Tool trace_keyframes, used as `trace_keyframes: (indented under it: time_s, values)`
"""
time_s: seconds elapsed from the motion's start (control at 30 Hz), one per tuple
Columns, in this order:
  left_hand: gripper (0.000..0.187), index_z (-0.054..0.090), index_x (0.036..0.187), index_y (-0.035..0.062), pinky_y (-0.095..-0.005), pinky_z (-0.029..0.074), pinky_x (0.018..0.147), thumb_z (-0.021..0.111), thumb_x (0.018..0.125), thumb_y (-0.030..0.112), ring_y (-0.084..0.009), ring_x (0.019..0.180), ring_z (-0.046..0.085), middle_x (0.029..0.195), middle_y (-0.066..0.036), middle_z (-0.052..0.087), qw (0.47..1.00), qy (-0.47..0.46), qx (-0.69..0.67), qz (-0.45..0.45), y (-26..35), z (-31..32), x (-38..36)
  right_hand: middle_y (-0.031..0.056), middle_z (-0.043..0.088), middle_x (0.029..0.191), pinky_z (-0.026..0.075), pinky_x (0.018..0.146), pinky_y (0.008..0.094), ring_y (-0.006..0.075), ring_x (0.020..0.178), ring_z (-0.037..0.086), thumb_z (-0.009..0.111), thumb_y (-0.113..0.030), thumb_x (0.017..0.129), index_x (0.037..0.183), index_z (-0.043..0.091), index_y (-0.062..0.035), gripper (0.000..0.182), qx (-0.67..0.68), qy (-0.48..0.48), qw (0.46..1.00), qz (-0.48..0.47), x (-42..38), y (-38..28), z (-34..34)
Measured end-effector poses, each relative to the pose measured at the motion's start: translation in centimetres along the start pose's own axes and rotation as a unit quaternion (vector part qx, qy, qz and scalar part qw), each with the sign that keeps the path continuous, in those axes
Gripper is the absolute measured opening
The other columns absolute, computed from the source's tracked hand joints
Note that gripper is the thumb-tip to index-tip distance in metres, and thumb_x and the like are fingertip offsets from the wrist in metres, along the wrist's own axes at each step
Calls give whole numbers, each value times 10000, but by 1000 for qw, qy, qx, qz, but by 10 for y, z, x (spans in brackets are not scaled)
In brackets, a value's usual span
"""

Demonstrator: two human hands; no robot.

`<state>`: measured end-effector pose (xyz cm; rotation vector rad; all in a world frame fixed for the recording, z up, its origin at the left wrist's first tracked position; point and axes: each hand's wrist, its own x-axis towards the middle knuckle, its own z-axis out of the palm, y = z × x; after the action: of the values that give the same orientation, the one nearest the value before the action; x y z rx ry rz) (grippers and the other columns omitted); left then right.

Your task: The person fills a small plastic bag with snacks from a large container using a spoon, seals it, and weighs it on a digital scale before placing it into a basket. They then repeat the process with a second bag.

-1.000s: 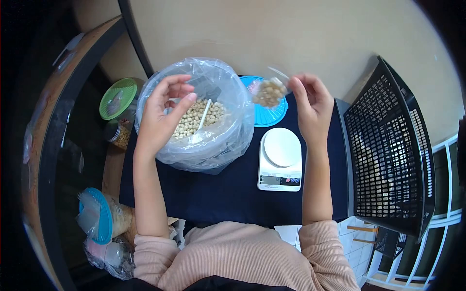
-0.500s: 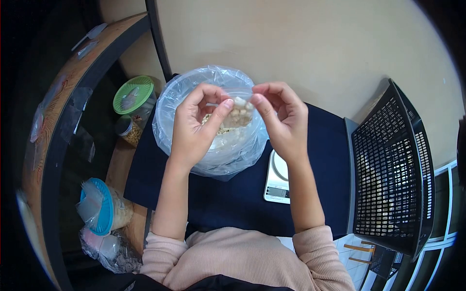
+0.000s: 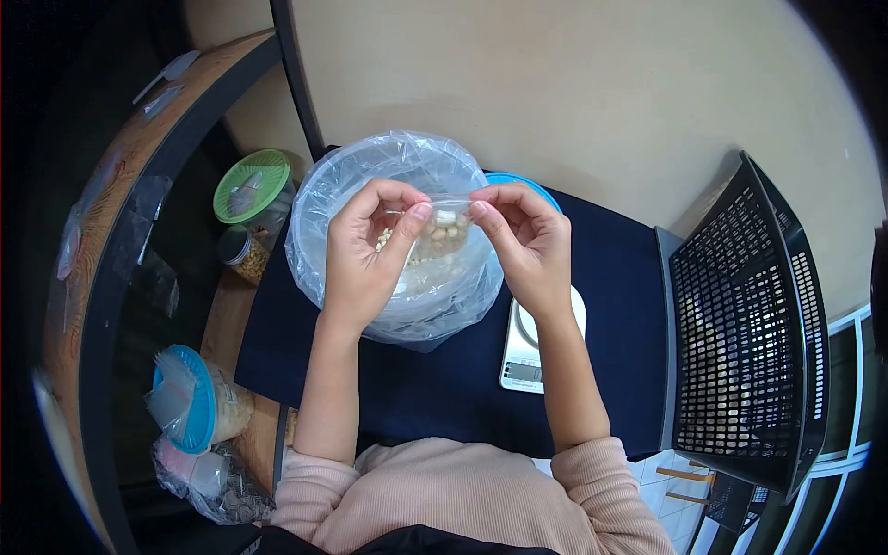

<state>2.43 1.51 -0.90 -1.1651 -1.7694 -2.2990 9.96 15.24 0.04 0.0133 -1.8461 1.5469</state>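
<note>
Between both hands hangs a small clear plastic bag [image 3: 444,237] with pale nut-like pieces inside. My left hand [image 3: 368,245] pinches its top left corner between thumb and fingers. The top right corner is pinched by my right hand [image 3: 525,242]. Beneath them stands a large tub lined with clear plastic [image 3: 421,319], with loose pale pieces partly visible in it. A white digital scale [image 3: 524,350] lies partly behind my right forearm.
A black plastic basket [image 3: 740,342] stands at the right. Along the left are a green-lidded container [image 3: 250,185], a small jar [image 3: 242,252] and a blue-lidded tub [image 3: 196,398] with plastic bags on it. Behind my right hand, a blue lid [image 3: 527,185] shows.
Both hands and the small bag have moved slightly down in the view, and the hands are closer together. The blue lid behind my right hand has come into sight.
</note>
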Motion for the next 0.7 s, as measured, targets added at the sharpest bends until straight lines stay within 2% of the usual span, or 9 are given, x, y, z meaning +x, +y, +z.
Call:
trace_keyframes:
  time_s: [0.23, 0.47, 0.7]
  values:
    - [69, 584, 841, 8, -229, 448, 690, 602, 839, 75, -80, 760, 551, 812, -34, 600, 1000, 17, 9, -5, -2, -2, -3, 75, 623, 780, 496, 691, 243, 124, 727, 615, 641, -58, 789, 811, 628, 32, 94, -5, -8, 1000, -10, -1, 5, -3]
    - [73, 584, 828, 7, -231, 450, 681, 605, 833, 77, -90, 740, 558, 796, -37, 602, 998, 23, 61, 11, -3, -2, -4, 85, 614, 747, 475, 649, 259, 148, 678, 599, 633, -36, 777, 785, 603, 34, 77, -74, -10, 994, -81, -1, 3, -4]
    - [65, 568, 845, 2, -235, 460, 696, 584, 848, 66, -91, 759, 563, 806, -40, 593, 1000, 21, 18, -7, -1, 0, -4, 83, 603, 758, 468, 649, 264, 164, 694, 589, 622, -22, 775, 794, 595, 19, 52, -53, -20, 995, -82, -3, 2, 0]
